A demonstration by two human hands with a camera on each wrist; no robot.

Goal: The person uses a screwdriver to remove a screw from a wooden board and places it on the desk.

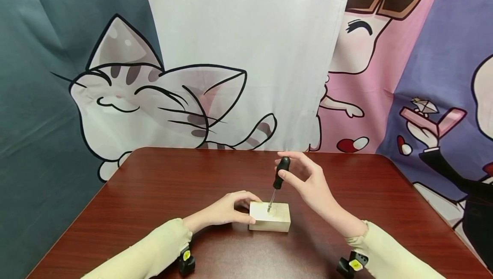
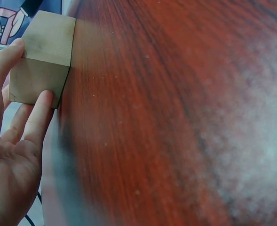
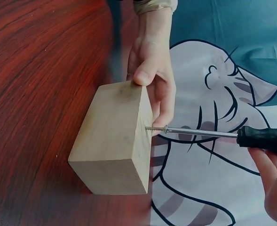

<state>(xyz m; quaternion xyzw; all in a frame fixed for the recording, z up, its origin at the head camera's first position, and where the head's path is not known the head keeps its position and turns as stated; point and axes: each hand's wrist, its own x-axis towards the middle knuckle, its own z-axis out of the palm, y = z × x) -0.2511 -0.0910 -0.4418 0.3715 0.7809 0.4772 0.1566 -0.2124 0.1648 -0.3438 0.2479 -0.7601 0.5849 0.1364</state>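
A pale wooden block (image 1: 269, 225) lies on the table. My left hand (image 1: 229, 210) grips its left end, thumb on the near side and fingers around the far side; the left wrist view shows fingertips against the block (image 2: 46, 40). A screw (image 3: 155, 128) stands partly sunk in the block's top face. The tip of a black-handled screwdriver (image 1: 282, 172) meets the screw head, its shaft leaning slightly. My right hand (image 1: 308, 180) holds the handle between thumb and fingers; in the right wrist view, fingers of the right hand (image 3: 274, 183) touch the handle.
The reddish-brown wooden table (image 1: 185, 172) extends around the block on all sides. Behind it hangs a cloth backdrop (image 1: 246, 22) with a cartoon cat and figures. A black wrist camera (image 1: 186, 262) is strapped to the left sleeve, another wrist camera (image 1: 351, 265) to the right.
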